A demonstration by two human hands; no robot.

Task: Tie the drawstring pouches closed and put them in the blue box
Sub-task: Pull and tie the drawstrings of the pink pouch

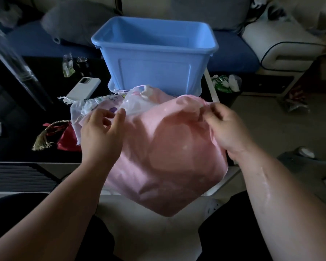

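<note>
A large pink drawstring pouch bulges in front of me, hanging partly over the table's near edge. My right hand pinches its gathered top edge at the right. My left hand rests on its left side, fingers loosely curled near a clear plastic pouch and a white printed pouch. A red pouch with a gold tassel lies to the left. Behind them stands the blue box, with nothing visible inside.
A white phone lies left of the box on the dark table. Small wrappers and a dark cup sit farther back. A bin holding rubbish stands on the floor at the right, a sofa behind.
</note>
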